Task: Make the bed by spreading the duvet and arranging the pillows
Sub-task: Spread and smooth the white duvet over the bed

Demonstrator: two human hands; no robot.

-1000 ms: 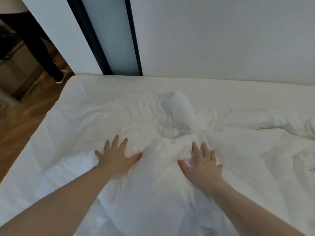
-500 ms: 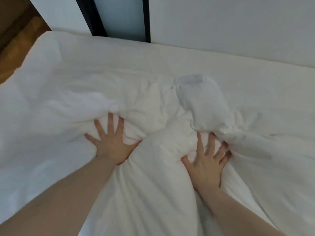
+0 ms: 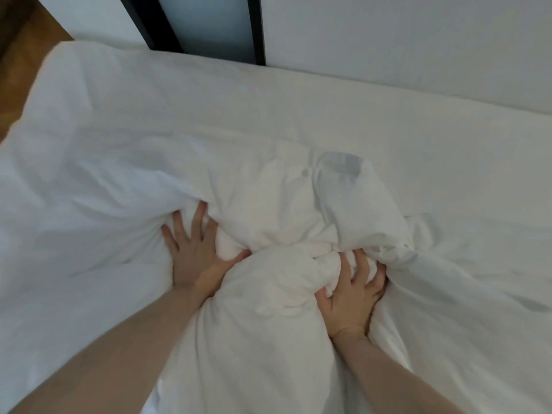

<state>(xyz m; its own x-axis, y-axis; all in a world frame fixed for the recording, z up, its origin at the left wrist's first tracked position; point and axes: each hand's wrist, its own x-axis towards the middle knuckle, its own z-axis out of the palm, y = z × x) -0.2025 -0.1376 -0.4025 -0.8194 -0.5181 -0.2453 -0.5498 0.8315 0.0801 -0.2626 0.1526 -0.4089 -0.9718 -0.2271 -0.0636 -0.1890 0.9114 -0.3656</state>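
White, rumpled cotton duvet (image 3: 277, 222) bunches between my hands: left hand (image 3: 194, 252) presses it, fingers spread; right hand (image 3: 355, 291) fingers curl, gripping a fold.

You're in a bedroom: white-sheeted bed (image 3: 328, 115) against a plain wall (image 3: 403, 40), wood floor (image 3: 18, 64) beside it.
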